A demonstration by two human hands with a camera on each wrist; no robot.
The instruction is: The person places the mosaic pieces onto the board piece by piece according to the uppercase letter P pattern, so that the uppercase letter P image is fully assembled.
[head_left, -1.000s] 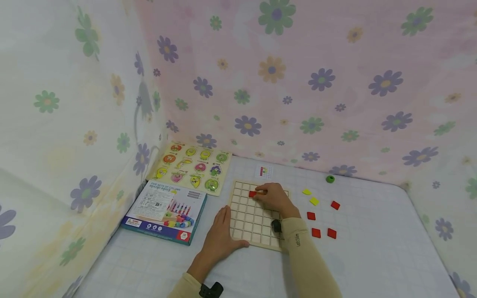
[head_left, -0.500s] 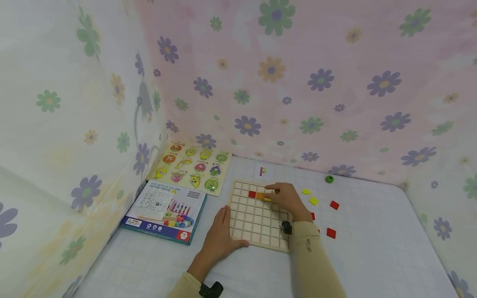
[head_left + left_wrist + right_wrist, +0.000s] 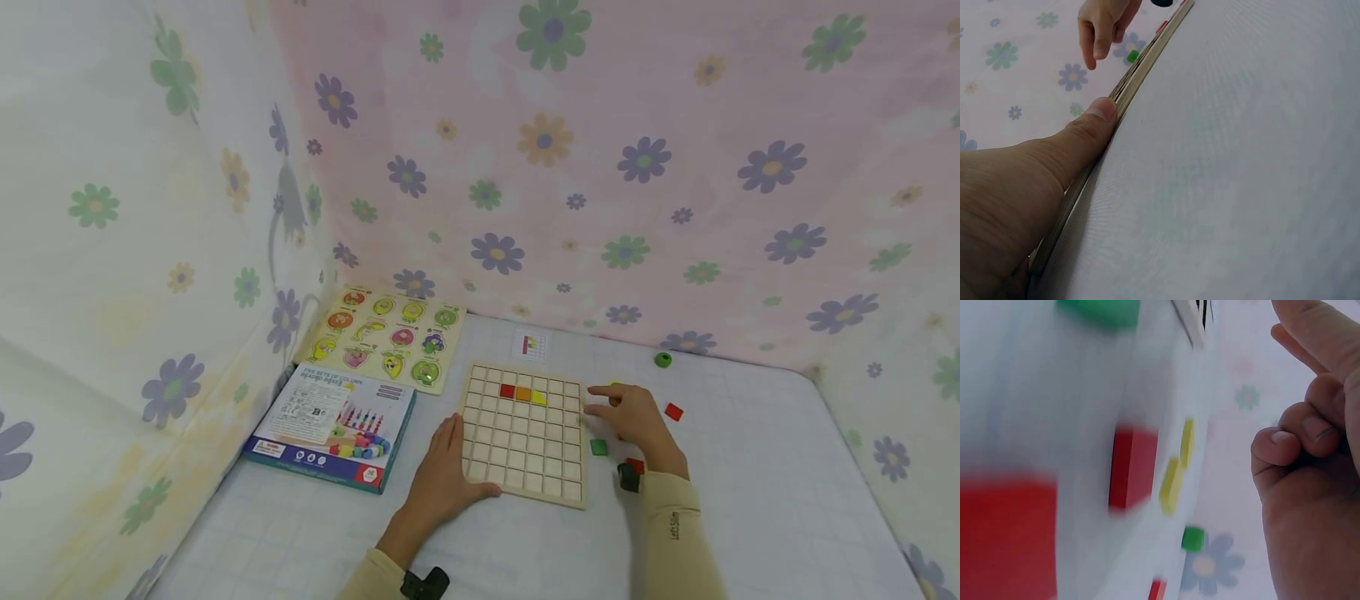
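My left hand (image 3: pixel 444 477) lies with extended fingers along the left side of the wooden grid board (image 3: pixel 517 461), thumb at its front edge. In the left wrist view the thumb (image 3: pixel 1088 128) presses that edge. A red tile (image 3: pixel 507 392), an orange tile (image 3: pixel 522 394) and a yellow tile (image 3: pixel 539 397) sit side by side in one row. Just right of the board hovers my right hand (image 3: pixel 636 422), index finger and thumb apart with nothing between them. Near it lie a green tile (image 3: pixel 598 447) and a red tile (image 3: pixel 635 464), partly covered by the wrist.
Further right are another red tile (image 3: pixel 674 412) and a green bead (image 3: pixel 663 359). Two yellow tiles (image 3: pixel 1171 485) show in the right wrist view. A small pattern card (image 3: pixel 531 344) stands behind the board. A boxed set (image 3: pixel 330 425) and a fruit puzzle (image 3: pixel 382 337) are at left.
My right hand has drawn back rightward off the board, uncovering the orange and yellow tiles beside the red one. The green tile now shows right of the board. My left hand stays put.
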